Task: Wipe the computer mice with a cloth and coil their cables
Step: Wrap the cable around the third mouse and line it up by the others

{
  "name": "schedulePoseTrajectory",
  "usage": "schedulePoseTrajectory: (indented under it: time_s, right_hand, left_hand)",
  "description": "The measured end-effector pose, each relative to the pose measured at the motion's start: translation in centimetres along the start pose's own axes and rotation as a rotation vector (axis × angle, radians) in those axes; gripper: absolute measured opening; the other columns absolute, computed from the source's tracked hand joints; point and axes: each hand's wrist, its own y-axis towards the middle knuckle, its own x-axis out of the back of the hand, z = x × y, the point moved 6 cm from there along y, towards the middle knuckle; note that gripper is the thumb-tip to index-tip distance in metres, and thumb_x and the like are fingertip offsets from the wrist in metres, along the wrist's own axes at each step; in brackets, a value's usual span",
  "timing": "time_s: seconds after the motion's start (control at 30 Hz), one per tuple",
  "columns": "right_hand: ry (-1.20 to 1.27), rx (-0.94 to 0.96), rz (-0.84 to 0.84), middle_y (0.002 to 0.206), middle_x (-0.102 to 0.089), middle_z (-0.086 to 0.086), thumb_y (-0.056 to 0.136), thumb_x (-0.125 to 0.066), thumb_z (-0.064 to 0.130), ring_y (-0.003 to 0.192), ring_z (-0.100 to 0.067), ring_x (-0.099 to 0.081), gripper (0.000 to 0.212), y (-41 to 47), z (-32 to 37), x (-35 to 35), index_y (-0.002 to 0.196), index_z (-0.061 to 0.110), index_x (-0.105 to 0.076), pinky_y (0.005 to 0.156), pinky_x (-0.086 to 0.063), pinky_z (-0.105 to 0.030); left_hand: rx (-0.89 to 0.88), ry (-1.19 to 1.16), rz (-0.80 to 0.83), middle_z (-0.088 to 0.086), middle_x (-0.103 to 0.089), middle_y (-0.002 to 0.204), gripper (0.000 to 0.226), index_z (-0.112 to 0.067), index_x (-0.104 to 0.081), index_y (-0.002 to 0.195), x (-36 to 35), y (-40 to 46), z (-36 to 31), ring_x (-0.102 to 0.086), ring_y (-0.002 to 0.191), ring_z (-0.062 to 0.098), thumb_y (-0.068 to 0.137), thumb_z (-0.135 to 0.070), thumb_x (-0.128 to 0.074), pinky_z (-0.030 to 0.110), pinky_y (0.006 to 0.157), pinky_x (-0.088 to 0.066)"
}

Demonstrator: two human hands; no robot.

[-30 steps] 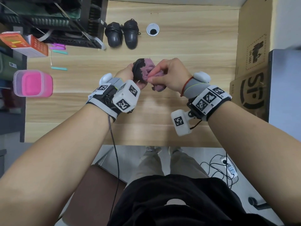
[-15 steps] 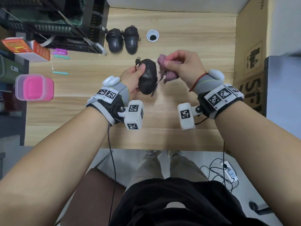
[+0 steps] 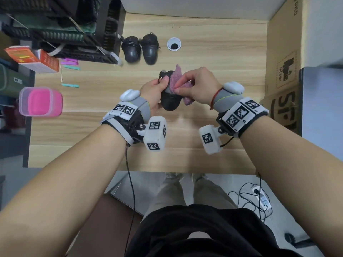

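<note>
My left hand (image 3: 155, 90) grips a black computer mouse (image 3: 169, 102) above the middle of the wooden desk (image 3: 213, 58), its cable bundled against the body and mostly hidden by my fingers. My right hand (image 3: 197, 86) pinches a purple cloth (image 3: 176, 78) and presses it onto the top of that mouse. Two more black mice (image 3: 132, 50) (image 3: 150, 49) lie side by side at the back of the desk, with their cables tucked around them.
A white cable grommet (image 3: 174, 44) sits right of the two mice. A black rack (image 3: 61, 28) fills the back left, with an orange box (image 3: 31, 59) and a pink tub (image 3: 40, 102) on the left. Cardboard boxes (image 3: 284, 58) stand on the right.
Half a second ago my right hand held the cloth off to the right of the mouse; it has since come back left and laid the cloth on the mouse again.
</note>
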Motion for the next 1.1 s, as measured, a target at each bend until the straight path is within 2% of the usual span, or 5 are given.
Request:
schedulePoseTrajectory:
  time_s: [0.17,0.4,0.57,0.73,1.1]
  right_hand:
    - [0.072,-0.066,-0.184,0.066,-0.068,-0.002,0.077,-0.079,0.018,0.060,-0.026,-0.068,0.009,0.4,-0.5,2.0,0.078,0.019,-0.070,0.070,-0.060,-0.045]
    - [-0.092,0.087,0.050,0.060,-0.064,0.004,0.075,-0.081,0.020,0.045,-0.017,-0.064,0.008,-0.1,2.2,0.1,0.076,0.020,-0.074,0.054,-0.054,-0.023]
    - [-0.135,0.039,-0.137,0.065,-0.066,0.011,0.077,-0.079,0.035,0.057,-0.004,-0.061,0.010,0.8,2.2,1.5,0.080,0.028,-0.073,0.067,-0.050,-0.020]
    - [-0.169,0.120,0.111,0.062,-0.070,0.002,0.078,-0.076,0.023,0.046,-0.010,-0.066,0.012,-0.2,2.6,-1.6,0.073,0.032,-0.070,0.056,-0.051,-0.015]
    - [0.251,-0.193,-0.015,0.071,-0.070,0.000,0.083,-0.071,0.005,0.064,-0.016,-0.066,0.013,-0.7,-3.9,-0.6,0.079,0.017,-0.067,0.065,-0.057,-0.030]
  left_hand:
    - [-0.005,0.048,0.057,0.000,-0.071,0.100,0.029,-0.014,-0.064,0.119,-0.6,-0.5,0.2,-0.067,0.081,0.012,0.103,-0.034,-0.051,0.029,0.070,-0.056]
    - [0.052,-0.004,-0.129,0.020,-0.067,0.121,0.034,0.000,-0.063,0.119,0.3,0.5,0.9,-0.066,0.110,0.034,0.105,-0.025,-0.044,0.049,0.100,-0.051]
    - [0.016,0.127,-0.091,0.016,-0.068,0.122,0.033,-0.008,-0.065,0.114,0.2,1.1,0.8,-0.063,0.115,0.032,0.106,-0.028,-0.039,0.047,0.106,-0.046]
    - [-0.010,0.221,-0.158,0.013,-0.068,0.115,0.041,-0.005,-0.065,0.118,1.2,2.1,0.5,-0.063,0.114,0.035,0.104,-0.035,-0.043,0.047,0.103,-0.048]
    - [0.186,-0.416,-0.167,0.010,-0.071,0.104,0.026,-0.004,-0.062,0.109,1.3,2.5,0.6,-0.070,0.083,0.025,0.103,-0.026,-0.051,0.042,0.071,-0.057]
